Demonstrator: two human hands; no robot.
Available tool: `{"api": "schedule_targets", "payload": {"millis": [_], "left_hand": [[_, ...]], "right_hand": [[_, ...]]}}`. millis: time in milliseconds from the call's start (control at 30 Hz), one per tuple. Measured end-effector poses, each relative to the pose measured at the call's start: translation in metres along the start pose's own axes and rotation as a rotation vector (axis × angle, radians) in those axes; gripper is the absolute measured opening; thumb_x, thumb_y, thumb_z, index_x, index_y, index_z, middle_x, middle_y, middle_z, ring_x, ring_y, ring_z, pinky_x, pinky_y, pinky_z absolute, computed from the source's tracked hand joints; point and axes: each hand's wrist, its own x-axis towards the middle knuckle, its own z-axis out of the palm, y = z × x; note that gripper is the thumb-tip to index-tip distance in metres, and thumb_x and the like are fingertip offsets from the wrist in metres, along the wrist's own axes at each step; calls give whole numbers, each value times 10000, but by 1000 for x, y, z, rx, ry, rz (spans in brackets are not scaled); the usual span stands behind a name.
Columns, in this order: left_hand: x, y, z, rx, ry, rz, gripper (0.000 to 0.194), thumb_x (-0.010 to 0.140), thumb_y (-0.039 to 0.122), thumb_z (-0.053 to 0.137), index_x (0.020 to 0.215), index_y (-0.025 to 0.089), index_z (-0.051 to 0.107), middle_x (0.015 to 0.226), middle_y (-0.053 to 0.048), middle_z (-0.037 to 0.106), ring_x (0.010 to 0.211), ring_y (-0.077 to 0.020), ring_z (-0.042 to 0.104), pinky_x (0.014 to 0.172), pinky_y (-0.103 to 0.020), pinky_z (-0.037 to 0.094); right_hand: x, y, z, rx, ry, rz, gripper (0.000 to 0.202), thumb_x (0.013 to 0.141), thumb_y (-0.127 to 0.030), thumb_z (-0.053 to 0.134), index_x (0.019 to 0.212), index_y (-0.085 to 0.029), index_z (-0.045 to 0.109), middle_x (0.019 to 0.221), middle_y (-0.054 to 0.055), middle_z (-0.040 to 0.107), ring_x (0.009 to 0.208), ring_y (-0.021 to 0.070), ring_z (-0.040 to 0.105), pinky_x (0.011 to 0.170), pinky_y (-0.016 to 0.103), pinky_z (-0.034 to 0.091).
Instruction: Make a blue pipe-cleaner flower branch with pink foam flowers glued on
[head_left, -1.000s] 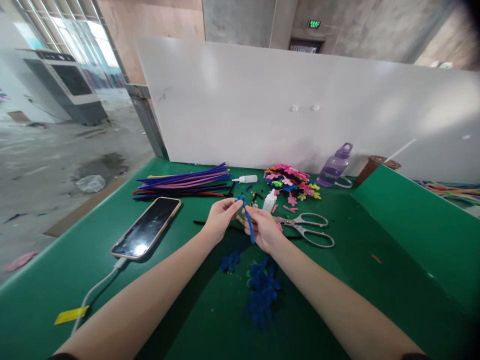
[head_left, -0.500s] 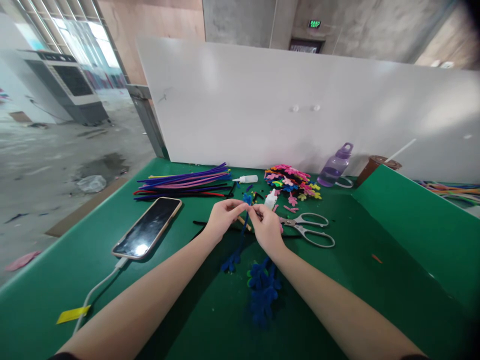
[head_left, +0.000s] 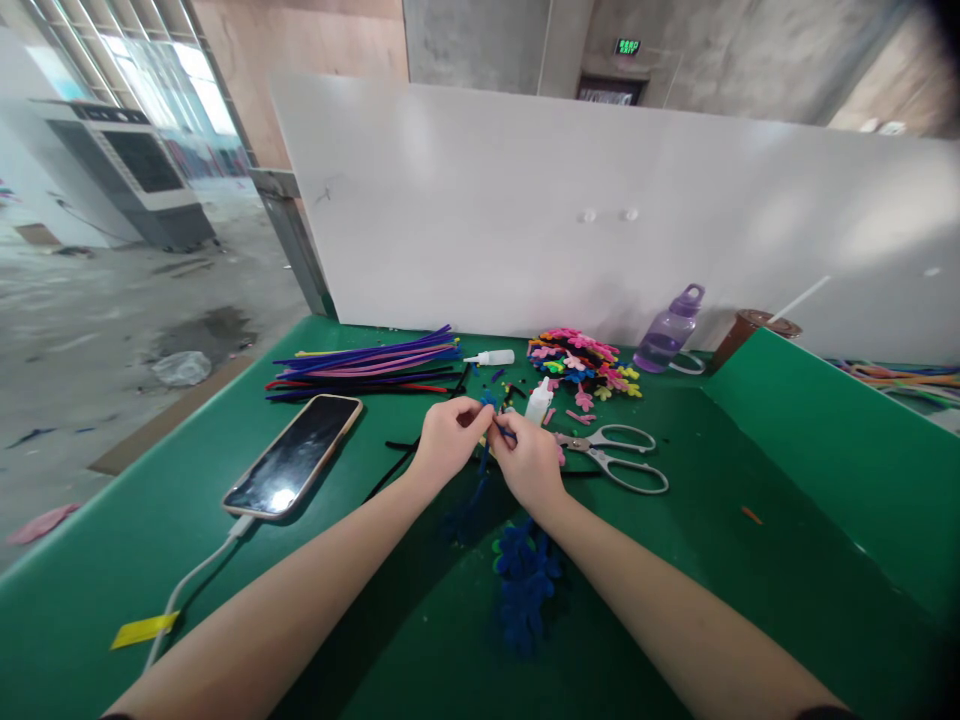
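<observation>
Tabletop [head_left: 690, 570] (panel [head_left: 480, 220] along edge), fingers [head_left: 477, 425] pinching blue piece [head_left: 488, 398]

Obstacle beside right grip [head_left: 527, 460]: scissors [head_left: 585, 445]

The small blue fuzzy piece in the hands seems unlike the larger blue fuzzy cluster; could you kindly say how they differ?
The small blue fuzzy piece is held by the left hand and right hand, while the larger blue fuzzy cluster lies on the green tabletop. The piece is partly hidden; the cluster's rounded lobes show. Green peeks from the cluster, not the visible piece. Both are blue.
</observation>
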Motion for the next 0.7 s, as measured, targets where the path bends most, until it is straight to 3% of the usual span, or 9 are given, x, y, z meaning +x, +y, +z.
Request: {"api": "schedule_targets", "payload": {"millis": [167,367,467,700], "left_hand": [[1,-1,1,-144,-43,-27,285,772,365,541,593,145,573,548,22,474,531,-100,403,501,-228,297],[2,-6,6,-391,-51,-146,310,744,401,584,580,139,568,537,25,450,531,-95,402,505,-222,312],[3,-10,6,-367,-49,-162,304,743,416,584,635,134,617,560,14,494,543,-101,424,514,-222,325],[6,-17,3,-265,7,-91,285,771,421,556,670,158,599,538,27,478,524,-106,443,508,-216,334]], "right_hand": [[1,-2,0,173,-3,39,265,863,-341,445,720,-185,604,593,11,573,513,133,484,505,246,328],[8,0,3,537,-87,210,313,834,-415,471,702,-166,608,604,-4,570,545,127,492,504,233,356],[8,2,4,477,-110,181,291,836,-397,469,716,-172,608,622,2,587,569,138,521,531,243,381],[4,2,3,301,14,65,172,842,-311,475,867,-195,599,826,45,658,758,184,616,697,288,459]]}}
